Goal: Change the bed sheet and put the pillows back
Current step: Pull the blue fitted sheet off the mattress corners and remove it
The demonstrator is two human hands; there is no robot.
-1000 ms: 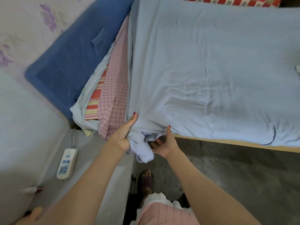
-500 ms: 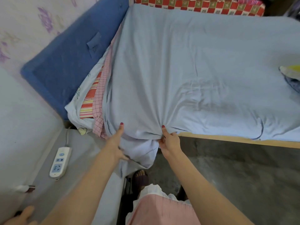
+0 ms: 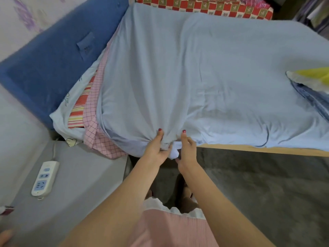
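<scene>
Bed (image 3: 249, 150): one sheet (image 3: 195, 77), two hands' grip.

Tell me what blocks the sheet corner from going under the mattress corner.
Nothing visible does. Both hands, left hand and right hand, already grip the bunched light blue sheet at the bed's edge; the space below is hidden.

White power strip (image 3: 45, 178) on the grey bedside surface (image 3: 74, 189), beside the blue headboard (image 3: 46, 68).

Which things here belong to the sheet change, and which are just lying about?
Part of the job:
light blue sheet, bunched at its near edge
left hand and right hand, gripping that bunch
pink checked sheet underneath

Lying about:
power strip on the grey surface
blue headboard
</scene>
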